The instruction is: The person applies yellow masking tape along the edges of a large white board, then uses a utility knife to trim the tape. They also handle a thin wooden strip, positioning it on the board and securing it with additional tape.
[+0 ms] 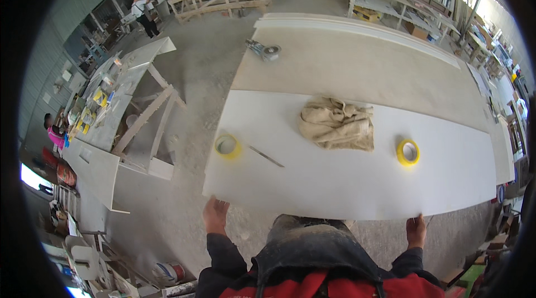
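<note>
White panel [346,175] sits flat on the tabletop [357,69], your left hand [215,215] and right hand [416,231] each clasping its near edge, cloth [338,124] and tape rolls [408,152] not yet cleared off it.

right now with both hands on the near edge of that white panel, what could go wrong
If the white panel tips or slides, the two yellow tape rolls, the thin tool and the crumpled cloth lying loose on it could roll or slip off. The left hand and right hand grip only the near edge, far apart, so the wide sheet may sag or twist. Its far edge seems to rest on the beige board; dragging could scratch either.
</note>
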Motion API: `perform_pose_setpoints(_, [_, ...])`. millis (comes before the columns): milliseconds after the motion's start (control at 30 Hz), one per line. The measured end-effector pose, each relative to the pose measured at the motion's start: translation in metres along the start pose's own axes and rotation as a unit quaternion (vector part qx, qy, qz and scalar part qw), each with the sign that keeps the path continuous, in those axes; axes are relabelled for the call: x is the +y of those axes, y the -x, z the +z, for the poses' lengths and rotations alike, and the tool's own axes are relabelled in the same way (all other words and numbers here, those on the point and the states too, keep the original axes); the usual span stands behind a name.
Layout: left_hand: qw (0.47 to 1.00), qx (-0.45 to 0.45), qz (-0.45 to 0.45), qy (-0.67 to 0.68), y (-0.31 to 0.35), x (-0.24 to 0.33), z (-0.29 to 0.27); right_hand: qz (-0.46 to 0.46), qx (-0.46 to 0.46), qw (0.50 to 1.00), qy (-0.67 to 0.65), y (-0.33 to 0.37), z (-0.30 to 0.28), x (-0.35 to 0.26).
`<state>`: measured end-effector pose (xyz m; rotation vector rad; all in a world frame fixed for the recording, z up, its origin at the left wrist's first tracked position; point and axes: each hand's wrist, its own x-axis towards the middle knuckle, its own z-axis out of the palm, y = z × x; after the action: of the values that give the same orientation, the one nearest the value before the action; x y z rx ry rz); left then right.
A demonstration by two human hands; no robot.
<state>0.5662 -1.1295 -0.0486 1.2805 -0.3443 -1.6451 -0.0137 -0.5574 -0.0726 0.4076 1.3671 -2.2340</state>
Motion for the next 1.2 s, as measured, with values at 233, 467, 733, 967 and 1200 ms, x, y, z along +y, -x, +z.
perform_pose_setpoints(233, [0.993, -0.083, 0.031, -0.083, -0.048, -0.008, -0.055, 0.031, 0.141, 0.988, -0.048, 0.008, 0.025, -0.001])
perform_pose_setpoints(467, [0.994, -0.064, -0.011, -0.087, -0.043, 0.005, -0.029, 0.005, 0.241, 0.964, 0.111, 0.026, 0.062, -0.016])
perform_pose_setpoints(733, [0.976, -0.009, 0.008, -0.217, -0.037, 0.023, -0.013, -0.048, 0.247, 0.93, 0.267, 0.04, 0.077, -0.02])
perform_pose_setpoints(967, [0.949, -0.005, 0.028, -0.315, -0.037, 0.042, -0.011, -0.063, 0.228, 0.916, 0.325, 0.042, 0.087, -0.033])
perform_pose_setpoints(1200, [0.95, 0.041, 0.033, -0.307, -0.03, 0.033, 0.004, -0.065, 0.245, 0.945, 0.207, 0.038, 0.078, -0.025])
